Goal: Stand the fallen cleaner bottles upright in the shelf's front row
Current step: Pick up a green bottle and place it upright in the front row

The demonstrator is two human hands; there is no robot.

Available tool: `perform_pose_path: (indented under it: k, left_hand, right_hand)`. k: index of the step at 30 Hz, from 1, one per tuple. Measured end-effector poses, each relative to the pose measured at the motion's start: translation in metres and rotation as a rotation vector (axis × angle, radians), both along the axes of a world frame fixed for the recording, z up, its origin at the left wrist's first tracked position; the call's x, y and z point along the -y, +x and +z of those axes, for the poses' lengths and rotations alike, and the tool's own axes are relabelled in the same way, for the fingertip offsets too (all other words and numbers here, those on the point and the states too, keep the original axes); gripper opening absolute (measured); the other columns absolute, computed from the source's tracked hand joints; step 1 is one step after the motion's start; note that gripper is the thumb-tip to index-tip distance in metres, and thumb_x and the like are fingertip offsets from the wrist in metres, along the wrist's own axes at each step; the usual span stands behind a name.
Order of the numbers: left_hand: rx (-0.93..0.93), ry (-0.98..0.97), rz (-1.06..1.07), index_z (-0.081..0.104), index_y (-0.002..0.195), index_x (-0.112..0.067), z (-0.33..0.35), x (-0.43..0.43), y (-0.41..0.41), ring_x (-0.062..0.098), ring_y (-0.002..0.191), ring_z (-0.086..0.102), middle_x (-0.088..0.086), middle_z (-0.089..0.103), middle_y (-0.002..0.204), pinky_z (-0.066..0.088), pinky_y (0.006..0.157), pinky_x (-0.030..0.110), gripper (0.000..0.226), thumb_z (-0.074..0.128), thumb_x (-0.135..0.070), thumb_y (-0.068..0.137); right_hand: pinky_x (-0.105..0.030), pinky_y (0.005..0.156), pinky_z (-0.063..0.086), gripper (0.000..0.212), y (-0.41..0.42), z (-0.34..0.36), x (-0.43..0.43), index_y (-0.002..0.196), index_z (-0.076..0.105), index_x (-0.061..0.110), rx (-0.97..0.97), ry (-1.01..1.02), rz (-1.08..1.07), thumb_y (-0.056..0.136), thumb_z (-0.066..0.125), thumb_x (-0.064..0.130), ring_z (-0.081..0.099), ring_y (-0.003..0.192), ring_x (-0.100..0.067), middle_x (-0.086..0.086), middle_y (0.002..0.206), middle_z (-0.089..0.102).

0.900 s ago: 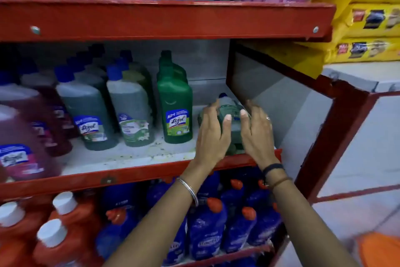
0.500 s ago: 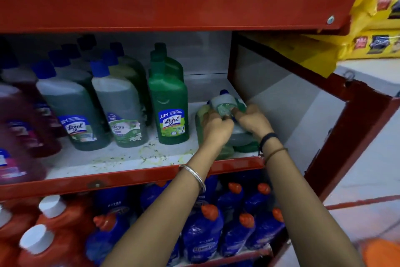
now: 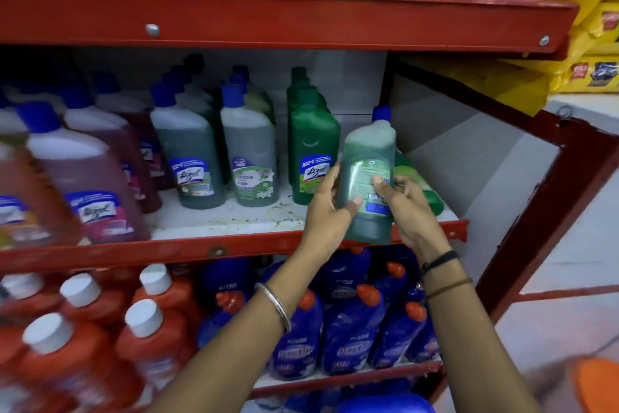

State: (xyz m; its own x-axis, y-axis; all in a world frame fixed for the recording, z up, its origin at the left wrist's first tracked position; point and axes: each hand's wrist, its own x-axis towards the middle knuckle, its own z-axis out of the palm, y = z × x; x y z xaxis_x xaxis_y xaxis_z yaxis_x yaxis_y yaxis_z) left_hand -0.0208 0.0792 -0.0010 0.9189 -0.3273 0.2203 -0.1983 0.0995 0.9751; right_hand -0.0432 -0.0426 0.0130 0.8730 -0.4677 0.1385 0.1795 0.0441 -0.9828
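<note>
1. We reach in with both forearms; our left hand (image 3: 326,208) wraps the left flank of a green cleaner bottle (image 3: 366,178), thumb across its front.
2. Our right hand (image 3: 407,208) clasps the bottle's right side, thumb pressed on the label.
3. Both hands are clamped on this bottle, which is held nearly upright, its base in front of the middle shelf's red lip (image 3: 217,250) at the right end.
4. The bottle is translucent plastic with shoulders tapering to a blue cap, green liquid inside and a glossy label.
5. Behind our right hand another green bottle (image 3: 418,184) lies tilted on the speckled white shelf board.
6. A metal bangle (image 3: 276,307) circles the left wrist; dark cords (image 3: 442,265) band the right.
</note>
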Motion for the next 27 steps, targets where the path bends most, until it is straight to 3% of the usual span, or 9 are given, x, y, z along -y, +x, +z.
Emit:
perform_pose_path:
  k: [2, 5, 7, 10, 13, 15, 18, 24, 27]
  left_hand:
    - [0.042, 0.069, 0.007, 0.025, 0.141, -0.033, -0.008, -0.027, -0.005, 0.017, 0.127, 0.048, 0.002, 0.044, 0.145, 0.042, 0.106, 0.046, 0.076, 0.062, -0.021, 0.076]
    - [0.131, 0.155, 0.055, 0.015, 0.140, -0.047, -0.009, -0.073, -0.015, 0.015, 0.133, 0.040, -0.002, 0.036, 0.150, 0.039, 0.109, 0.043, 0.076, 0.058, -0.018, 0.085]
    - [0.191, 0.163, 0.106, 0.012, 0.141, -0.046, -0.006, -0.108, -0.016, 0.012, 0.131, 0.042, -0.006, 0.036, 0.150, 0.039, 0.108, 0.035, 0.076, 0.055, -0.010, 0.089]
    - [0.268, 0.163, 0.197, 0.015, 0.142, -0.043, -0.003, -0.154, -0.007, 0.008, 0.131, 0.041, -0.015, 0.033, 0.149, 0.038, 0.107, 0.029, 0.077, 0.052, -0.004, 0.088]
    - [0.327, 0.175, 0.282, 0.017, 0.144, -0.036, 0.000, -0.188, 0.005, -0.018, 0.127, 0.027, -0.030, 0.022, 0.144, 0.027, 0.100, 0.001, 0.076, 0.051, 0.001, 0.087]
    - [0.339, 0.171, 0.338, 0.017, 0.144, -0.030, 0.002, -0.204, 0.011, -0.018, 0.127, 0.023, -0.025, 0.020, 0.146, 0.021, 0.093, -0.008, 0.076, 0.050, 0.005, 0.086]
    - [0.326, 0.189, 0.425, 0.015, 0.145, -0.030, -0.002, -0.217, 0.023, 0.003, 0.136, 0.024, -0.006, 0.024, 0.154, 0.021, 0.094, -0.007, 0.079, 0.047, 0.010, 0.084]
    - [0.308, 0.219, 0.508, 0.014, 0.146, -0.026, -0.014, -0.221, 0.035, 0.012, 0.140, 0.024, 0.000, 0.024, 0.155, 0.024, 0.106, 0.017, 0.080, 0.045, 0.012, 0.083]
    - [0.273, 0.227, 0.555, 0.018, 0.146, -0.020, -0.020, -0.221, 0.040, 0.016, 0.140, 0.026, 0.003, 0.026, 0.154, 0.023, 0.108, 0.021, 0.078, 0.045, 0.013, 0.081]
  right_hand:
    - [-0.018, 0.060, 0.056, 0.017, -0.008, -0.005, -0.028, 0.102, 0.048, 0.006, 0.071, 0.030, 0.026, 0.088, 0.058, 0.009, 0.068, 0.067, -0.003, -0.007, 0.093, 0.065]
    - [-0.030, 0.078, 0.057, 0.019, -0.013, -0.010, -0.073, 0.103, 0.048, 0.016, 0.120, 0.008, 0.067, 0.088, 0.058, 0.009, 0.066, 0.088, -0.014, -0.004, 0.104, 0.063]
    - [-0.038, 0.089, 0.053, 0.022, -0.010, -0.010, -0.109, 0.099, 0.048, 0.024, 0.180, 0.001, 0.101, 0.087, 0.059, 0.008, 0.062, 0.099, -0.021, 0.001, 0.106, 0.060]
    - [-0.032, 0.095, 0.049, 0.030, 0.002, -0.008, -0.158, 0.109, 0.045, 0.021, 0.256, -0.017, 0.155, 0.087, 0.059, 0.007, 0.059, 0.106, -0.019, 0.002, 0.111, 0.058]
    - [-0.035, 0.098, 0.047, 0.038, 0.021, -0.005, -0.194, 0.115, 0.041, 0.017, 0.279, -0.034, 0.180, 0.084, 0.062, 0.011, 0.055, 0.113, -0.023, -0.012, 0.124, 0.054]
    - [-0.038, 0.100, 0.046, 0.038, 0.032, -0.003, -0.213, 0.114, 0.043, 0.019, 0.281, -0.046, 0.208, 0.082, 0.062, 0.013, 0.055, 0.113, -0.023, -0.012, 0.125, 0.052]
    - [-0.042, 0.102, 0.045, 0.041, 0.048, -0.008, -0.231, 0.119, 0.041, 0.015, 0.261, -0.077, 0.234, 0.084, 0.063, 0.012, 0.055, 0.115, -0.024, -0.012, 0.126, 0.052]
    - [-0.033, 0.102, 0.044, 0.046, 0.063, -0.019, -0.237, 0.124, 0.034, 0.013, 0.218, -0.160, 0.292, 0.086, 0.060, 0.006, 0.053, 0.114, -0.014, -0.002, 0.122, 0.051]
    - [-0.030, 0.102, 0.044, 0.046, 0.066, -0.026, -0.235, 0.120, 0.032, 0.019, 0.170, -0.234, 0.343, 0.086, 0.059, 0.005, 0.052, 0.114, -0.010, 0.003, 0.121, 0.050]
